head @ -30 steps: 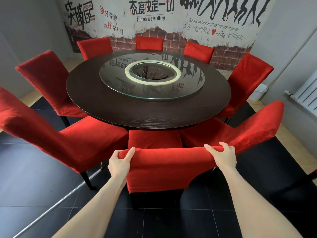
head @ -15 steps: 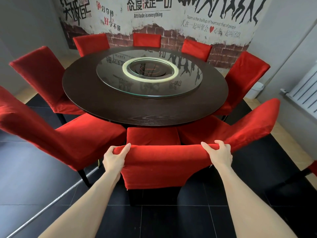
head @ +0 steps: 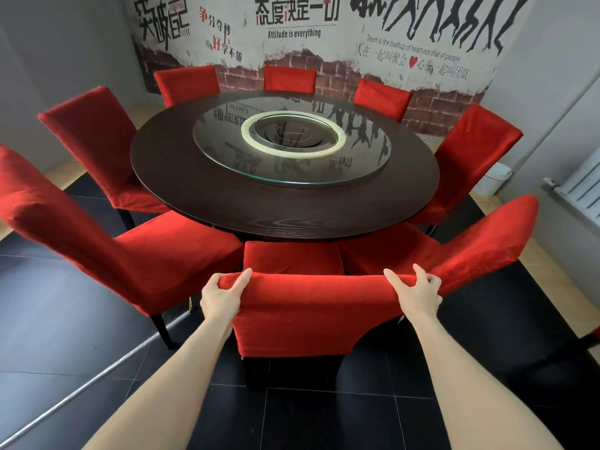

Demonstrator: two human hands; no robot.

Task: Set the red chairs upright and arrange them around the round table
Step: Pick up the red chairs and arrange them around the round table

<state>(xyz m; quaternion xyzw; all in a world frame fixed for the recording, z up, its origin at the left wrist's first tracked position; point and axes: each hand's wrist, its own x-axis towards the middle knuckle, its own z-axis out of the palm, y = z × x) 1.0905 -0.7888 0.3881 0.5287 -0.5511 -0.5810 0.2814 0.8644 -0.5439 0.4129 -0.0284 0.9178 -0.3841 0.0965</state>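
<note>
Head view, down over round table [head: 227, 203].

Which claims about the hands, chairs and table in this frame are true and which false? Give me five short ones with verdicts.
1. The left hand and right hand each have a grip on the backrest top of the nearest chair. True.
2. The nearest chair lies tipped over on the floor. False: it stands upright, its seat toward the round table.
3. A glass turntable sits on the round table. True.
4. The right hand lies flat on the round table. False: it holds the chair's backrest.
5. A white bin stands on the floor near the right wall. True.
</note>
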